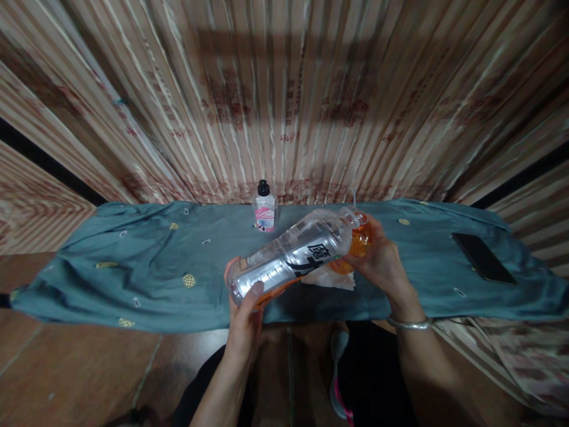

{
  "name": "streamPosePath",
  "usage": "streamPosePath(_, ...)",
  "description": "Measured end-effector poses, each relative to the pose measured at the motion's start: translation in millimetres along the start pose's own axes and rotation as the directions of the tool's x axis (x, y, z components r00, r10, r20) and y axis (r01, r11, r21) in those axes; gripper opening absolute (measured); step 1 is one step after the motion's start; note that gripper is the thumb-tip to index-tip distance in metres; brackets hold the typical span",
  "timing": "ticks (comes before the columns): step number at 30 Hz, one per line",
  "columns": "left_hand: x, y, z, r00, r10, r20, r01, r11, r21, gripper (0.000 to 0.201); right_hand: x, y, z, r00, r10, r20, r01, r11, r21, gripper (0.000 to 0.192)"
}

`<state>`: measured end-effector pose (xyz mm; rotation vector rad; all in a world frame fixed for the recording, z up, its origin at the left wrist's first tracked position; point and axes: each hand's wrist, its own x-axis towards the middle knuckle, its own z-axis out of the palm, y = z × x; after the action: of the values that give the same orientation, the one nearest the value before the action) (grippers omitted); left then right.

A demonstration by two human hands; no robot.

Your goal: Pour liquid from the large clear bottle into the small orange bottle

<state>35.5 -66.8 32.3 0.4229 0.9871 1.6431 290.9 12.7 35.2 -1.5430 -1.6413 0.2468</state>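
My left hand (244, 320) is wrapped round the base end of a large clear plastic bottle (293, 255) with a silver label and dark characters. This bottle is tilted, its neck pointing up and to the right, and some orange liquid shows along its lower side. At its mouth, my right hand (386, 261) is closed round a clear container (361, 238) with orange liquid in it. The container's exact shape is partly hidden by my fingers and the bottle neck. Beneath them lies a white tissue (333, 280) on the cloth.
A small clear bottle (265, 216) with a black cap and pink label stands at the back. A dark phone (483, 258) lies on the right of the green cloth (155, 261) that covers the table. Striped curtains (284, 107) hang behind.
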Motion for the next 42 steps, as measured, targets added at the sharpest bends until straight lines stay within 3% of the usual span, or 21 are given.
streamPosePath(12,6.0,-0.1,-9.6,0.999,0.005,0.034,-0.005,1.000,-0.016,0.077,1.0,3.6,2.3,1.000,-0.009,-0.009,0.009,1.000,-0.008,0.086)
streamPosePath(21,-0.8,-0.3,2.1,1.000,0.022,-0.018,-0.023,0.998,-0.052,0.072,1.1,1.3,1.5,1.000,-0.010,0.005,0.010,1.000,0.007,0.084)
streamPosePath(42,-0.3,0.3,0.9,0.998,0.054,0.005,-0.055,0.998,0.006,0.074,0.2,0.3,0.7,1.000,-0.029,0.000,0.029,0.999,0.036,0.081)
